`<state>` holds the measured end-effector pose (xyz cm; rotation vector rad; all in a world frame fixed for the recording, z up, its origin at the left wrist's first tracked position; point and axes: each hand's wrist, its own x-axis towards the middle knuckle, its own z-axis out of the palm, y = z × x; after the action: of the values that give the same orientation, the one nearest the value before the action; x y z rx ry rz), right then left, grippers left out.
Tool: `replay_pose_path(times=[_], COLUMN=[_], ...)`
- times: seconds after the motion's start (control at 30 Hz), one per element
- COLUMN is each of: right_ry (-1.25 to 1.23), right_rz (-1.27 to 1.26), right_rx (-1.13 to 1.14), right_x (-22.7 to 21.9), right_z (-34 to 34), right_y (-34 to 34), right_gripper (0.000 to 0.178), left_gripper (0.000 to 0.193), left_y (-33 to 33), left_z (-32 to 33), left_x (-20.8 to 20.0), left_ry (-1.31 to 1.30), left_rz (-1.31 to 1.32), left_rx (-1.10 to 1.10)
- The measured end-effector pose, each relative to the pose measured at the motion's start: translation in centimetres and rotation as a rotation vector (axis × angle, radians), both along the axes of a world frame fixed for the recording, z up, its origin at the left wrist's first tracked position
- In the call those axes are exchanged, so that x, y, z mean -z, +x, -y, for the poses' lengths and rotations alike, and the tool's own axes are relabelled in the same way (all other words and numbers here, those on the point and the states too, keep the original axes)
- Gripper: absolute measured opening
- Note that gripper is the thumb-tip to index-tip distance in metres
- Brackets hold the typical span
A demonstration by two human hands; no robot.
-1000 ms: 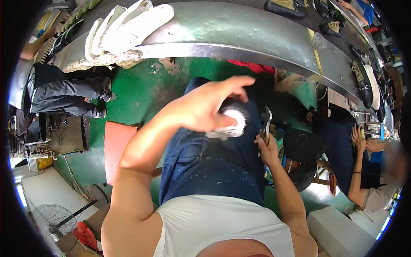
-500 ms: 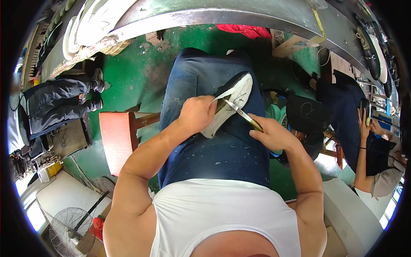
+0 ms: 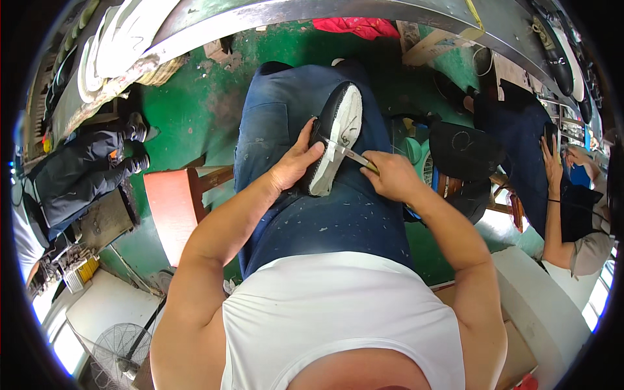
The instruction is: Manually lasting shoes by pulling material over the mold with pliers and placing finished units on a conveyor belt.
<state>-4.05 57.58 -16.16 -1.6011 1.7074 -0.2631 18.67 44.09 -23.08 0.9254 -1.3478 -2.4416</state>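
A black shoe upper with a white underside (image 3: 343, 133) lies bottom-up across my thighs, its toe pointing away from me. My left hand (image 3: 296, 160) grips its left side, thumb at the edge and the other fingers partly hidden. In my right hand (image 3: 394, 177) is a slim metal hand tool (image 3: 355, 156) with a yellowish handle; its exact kind is unclear. The tool's tip meets the white underside near my left thumb. Dark marks show on that underside, just above the tip.
A metal workbench edge (image 3: 273, 15) curves across the far side. To my left stands a reddish stool (image 3: 170, 211); a fan (image 3: 122, 351) is at lower left. Another person sits at the left, and a co-worker's arm (image 3: 552, 188) shows at the right beside a black bag-like item (image 3: 463, 151).
The shoe has shifted slightly left and stands more upright. My left hand has gone from pinching a pale strip to gripping the shoe's side. The tool has moved left with my right hand.
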Motion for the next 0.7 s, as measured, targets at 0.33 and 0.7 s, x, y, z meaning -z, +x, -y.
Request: replay_pose_path(times=[0.33,0.7], right_ry=[-0.298,0.151], right_rz=[-0.376,0.572], right_rx=[-0.047,0.574], right_x=[-2.4,3.7], right_z=[-0.6,1.7], right_y=[-1.8,4.5], right_gripper=[0.041,0.022], left_gripper=[0.098,0.070], left_y=[-1.9,-2.2], left_z=[0.2,-0.5], left_x=[0.4,1.0], left_ry=[-0.378,-0.882], left_rz=[0.145,0.293], left_rx=[0.108,-0.011])
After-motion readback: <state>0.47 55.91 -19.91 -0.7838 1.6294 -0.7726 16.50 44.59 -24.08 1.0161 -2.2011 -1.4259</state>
